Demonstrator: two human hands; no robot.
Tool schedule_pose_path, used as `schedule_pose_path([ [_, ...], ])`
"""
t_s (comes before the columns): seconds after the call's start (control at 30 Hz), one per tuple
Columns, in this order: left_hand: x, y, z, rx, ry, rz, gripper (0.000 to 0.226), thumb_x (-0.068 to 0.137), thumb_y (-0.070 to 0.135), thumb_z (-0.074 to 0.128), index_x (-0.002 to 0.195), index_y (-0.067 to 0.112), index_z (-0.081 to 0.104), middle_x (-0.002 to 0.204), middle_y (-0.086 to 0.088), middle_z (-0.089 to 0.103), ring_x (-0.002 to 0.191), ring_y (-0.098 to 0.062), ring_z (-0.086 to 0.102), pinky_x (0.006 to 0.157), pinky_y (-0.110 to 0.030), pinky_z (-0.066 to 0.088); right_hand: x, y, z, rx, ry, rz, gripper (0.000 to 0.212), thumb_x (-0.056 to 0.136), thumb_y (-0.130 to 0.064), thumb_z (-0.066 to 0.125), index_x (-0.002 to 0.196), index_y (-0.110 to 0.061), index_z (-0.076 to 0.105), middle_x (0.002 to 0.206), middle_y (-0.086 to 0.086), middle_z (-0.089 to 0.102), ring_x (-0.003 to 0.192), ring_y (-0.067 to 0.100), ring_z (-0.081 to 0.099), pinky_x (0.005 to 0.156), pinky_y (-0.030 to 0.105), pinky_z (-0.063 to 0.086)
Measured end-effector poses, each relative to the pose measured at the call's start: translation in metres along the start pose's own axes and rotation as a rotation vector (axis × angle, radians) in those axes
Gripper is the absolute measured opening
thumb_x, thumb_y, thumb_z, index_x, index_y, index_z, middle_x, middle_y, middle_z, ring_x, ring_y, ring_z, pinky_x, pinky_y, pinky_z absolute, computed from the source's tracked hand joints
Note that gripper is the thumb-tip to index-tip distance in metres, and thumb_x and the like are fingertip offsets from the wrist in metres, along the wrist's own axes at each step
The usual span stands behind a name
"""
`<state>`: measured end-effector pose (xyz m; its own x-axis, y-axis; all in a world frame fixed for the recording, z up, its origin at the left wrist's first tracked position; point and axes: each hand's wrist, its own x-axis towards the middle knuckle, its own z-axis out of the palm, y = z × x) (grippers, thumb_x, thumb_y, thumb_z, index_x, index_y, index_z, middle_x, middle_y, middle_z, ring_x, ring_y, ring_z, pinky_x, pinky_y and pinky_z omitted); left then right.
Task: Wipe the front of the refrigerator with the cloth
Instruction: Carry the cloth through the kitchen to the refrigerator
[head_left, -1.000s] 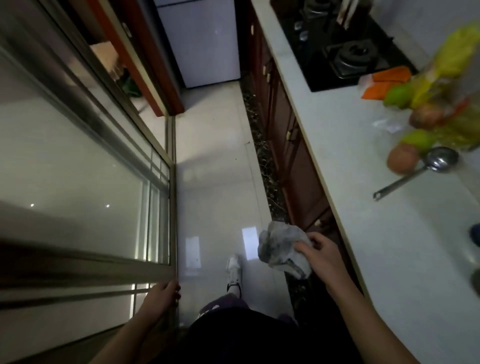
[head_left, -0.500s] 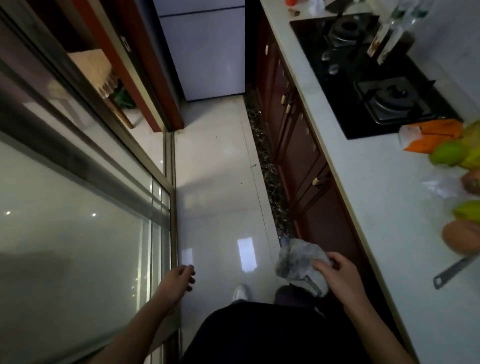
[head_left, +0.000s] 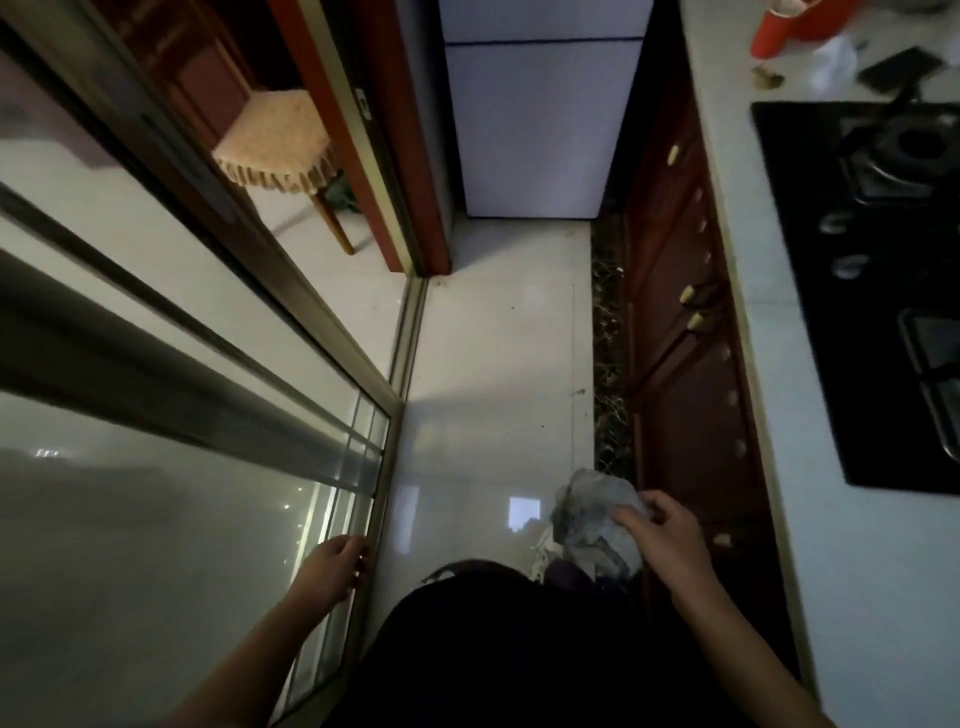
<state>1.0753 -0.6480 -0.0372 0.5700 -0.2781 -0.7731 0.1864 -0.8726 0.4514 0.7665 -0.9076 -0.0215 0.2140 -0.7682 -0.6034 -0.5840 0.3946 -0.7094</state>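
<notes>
Pale floor tiles (head_left: 493, 364) run down a narrow, dim kitchen toward the white refrigerator (head_left: 540, 119) standing at the far end, its front facing me and well apart from my hands. On my right the bench (head_left: 769, 322) carries a black gas hob (head_left: 883, 270), with reddish-brown cabinet doors (head_left: 680, 332) below it. On my left is a sliding glass door (head_left: 171, 467), and beyond its frame I can see a stool (head_left: 278, 143) with a fringed cover. My right hand (head_left: 662, 538) is near and low, fingers clamped over a crumpled grey cloth (head_left: 592, 512) held just beside the cabinets. My left hand (head_left: 332, 569) rests at the edge of the door frame with fingers curled loosely; it looks empty, though the blur makes me unsure whether it touches the frame.
</notes>
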Motion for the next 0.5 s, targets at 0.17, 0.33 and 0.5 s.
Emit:
schedule_pose_path([
  [0.17, 0.026, 0.027, -0.019, -0.069, 0.063, -0.092, 0.028, 0.103, 0.019, 0.048, 0.083, 0.006, 0.064, 0.074, -0.012, 0.063, 0.058, -0.025, 0.056, 0.049, -0.022, 0.035, 0.079, -0.102, 0.03, -0.136, -0.153, -0.149, 0.014, 0.08, -0.022, 0.081, 0.086, -0.016, 0.071, 0.091, 0.011, 0.073, 0.088, 0.03, 0.069, 0.08, 0.042, 0.056],
  [0.33, 0.077, 0.059, -0.037, -0.104, 0.081, -0.182, 0.031, 0.105, 0.019, 0.047, 0.08, 0.006, 0.062, 0.071, -0.012, 0.061, 0.052, -0.022, 0.054, 0.042, -0.016, 0.033, 0.145, -0.178, 0.063, -0.184, -0.226, -0.227, 0.01, 0.08, -0.022, 0.08, 0.083, -0.018, 0.071, 0.088, 0.01, 0.072, 0.085, 0.029, 0.07, 0.078, 0.045, 0.057],
  [0.5, 0.15, 0.135, -0.062, -0.093, 0.016, -0.161, 0.034, 0.107, 0.02, 0.043, 0.081, 0.006, 0.06, 0.071, -0.013, 0.058, 0.054, -0.022, 0.05, 0.049, -0.02, 0.03, 0.199, -0.231, 0.083, -0.162, -0.166, -0.167, 0.009, 0.081, -0.017, 0.08, 0.085, -0.015, 0.072, 0.092, 0.013, 0.073, 0.089, 0.031, 0.07, 0.077, 0.04, 0.054],
])
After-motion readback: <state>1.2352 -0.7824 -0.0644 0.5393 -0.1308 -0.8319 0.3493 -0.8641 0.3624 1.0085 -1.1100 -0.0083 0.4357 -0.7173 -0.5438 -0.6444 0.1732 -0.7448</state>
